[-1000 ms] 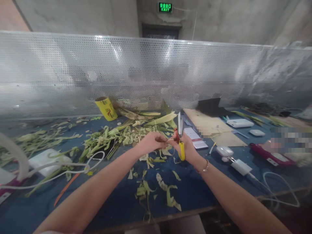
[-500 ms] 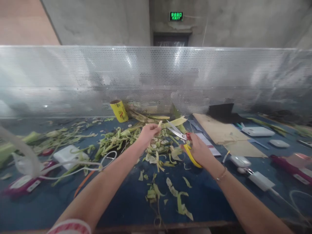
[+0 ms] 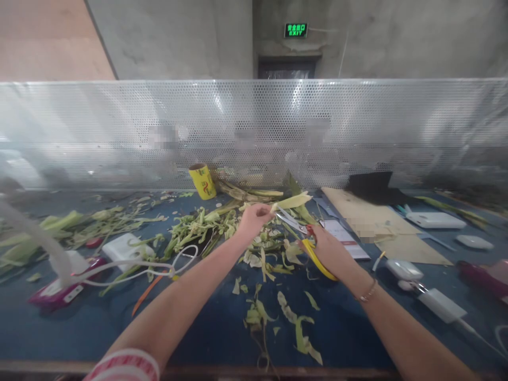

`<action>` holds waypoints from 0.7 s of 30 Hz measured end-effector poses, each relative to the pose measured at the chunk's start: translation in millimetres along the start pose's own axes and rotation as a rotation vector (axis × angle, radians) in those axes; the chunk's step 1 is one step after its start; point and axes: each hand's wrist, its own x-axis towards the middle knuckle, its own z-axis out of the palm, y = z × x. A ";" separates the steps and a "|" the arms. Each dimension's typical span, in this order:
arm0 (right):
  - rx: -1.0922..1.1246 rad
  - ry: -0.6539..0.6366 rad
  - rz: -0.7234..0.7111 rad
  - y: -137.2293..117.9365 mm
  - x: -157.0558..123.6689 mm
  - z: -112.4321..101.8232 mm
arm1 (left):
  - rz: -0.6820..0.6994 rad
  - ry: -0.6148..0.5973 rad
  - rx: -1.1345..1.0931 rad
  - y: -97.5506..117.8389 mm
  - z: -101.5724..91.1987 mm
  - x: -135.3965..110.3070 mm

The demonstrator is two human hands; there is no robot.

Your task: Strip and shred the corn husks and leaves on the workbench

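My left hand (image 3: 256, 217) is closed, its thumb and finger pinching a small pale plant piece (image 3: 273, 208). In my right hand (image 3: 323, 243) are scissors (image 3: 292, 221) with red and yellow handles. Their metal blades point left and reach to the plant piece at my left fingertips; whether they touch it I cannot tell. Just behind the blades shows a broad pale-green leaf (image 3: 296, 201). Below and around both hands lies a heap of green plant scraps (image 3: 198, 227), with loose peelings (image 3: 301, 333) nearer the front edge.
A yellow roll (image 3: 203, 181) stands at the back by a perforated metal screen (image 3: 238, 116). To the left are a white box (image 3: 125, 250), cables and a purple-white device (image 3: 59, 291). Brown board (image 3: 349, 206), a booklet (image 3: 345, 238) and white chargers (image 3: 442, 304) lie to the right.
The view has shifted, so things sit further right. My left hand and the scissors have come closer together, the blade tips now at the pinched plant piece.
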 end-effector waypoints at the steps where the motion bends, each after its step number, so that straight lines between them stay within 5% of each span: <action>1: -0.001 0.001 0.004 -0.1 0.2 -0.5 | 0.010 -0.013 0.011 -0.4 1.0 -0.5; 21: 0.043 -0.132 0.097 -8.3 4.7 -18.6 | 0.045 -0.090 0.099 2.4 11.0 -11.5</action>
